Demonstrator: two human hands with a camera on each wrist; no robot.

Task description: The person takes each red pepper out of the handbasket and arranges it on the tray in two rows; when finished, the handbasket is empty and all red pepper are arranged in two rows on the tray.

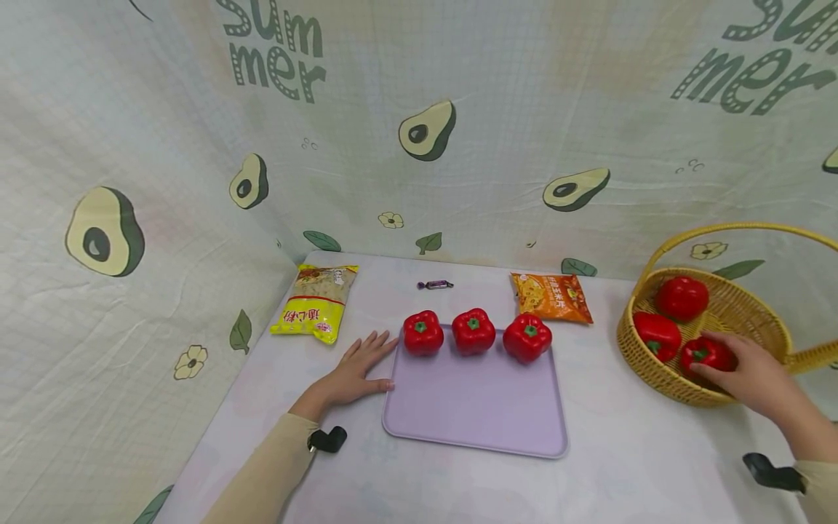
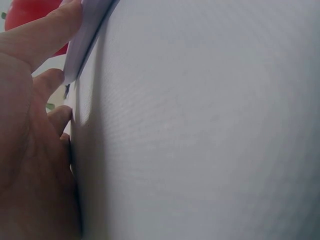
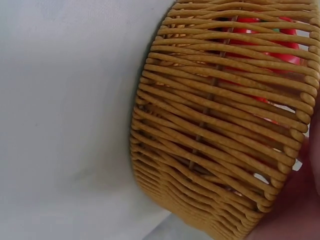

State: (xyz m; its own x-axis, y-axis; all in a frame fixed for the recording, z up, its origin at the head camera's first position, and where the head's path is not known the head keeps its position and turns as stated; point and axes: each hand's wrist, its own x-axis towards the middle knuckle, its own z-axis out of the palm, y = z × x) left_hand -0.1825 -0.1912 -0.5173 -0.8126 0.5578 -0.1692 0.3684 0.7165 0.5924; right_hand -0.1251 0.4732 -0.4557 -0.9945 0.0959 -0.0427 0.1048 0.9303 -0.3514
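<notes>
My right hand [image 1: 753, 370] reaches over the near rim of a yellow wicker basket [image 1: 772, 313] and grips a red bell pepper [image 1: 702, 355] inside it. Two more red bell peppers, one at the back [image 1: 682, 298] and one at the left [image 1: 657, 336], lie in the basket. In the right wrist view the basket's woven side [image 3: 215, 110] hides most of the hand. My left hand [image 1: 356, 372] lies with fingers spread at the left edge of a lilac tray [image 1: 471, 407], thumb right at its rim. Three red bell peppers [image 1: 473, 332] stand in a row along the tray's far edge.
A yellow bag of pasta [image 1: 317, 302] lies at the back left. Behind the tray are a small purple wrapped candy [image 1: 435, 284] and an orange snack bag [image 1: 551, 297]. A curtain printed with avocados [image 1: 428, 131] hangs behind the table; the basket's handle arches above it.
</notes>
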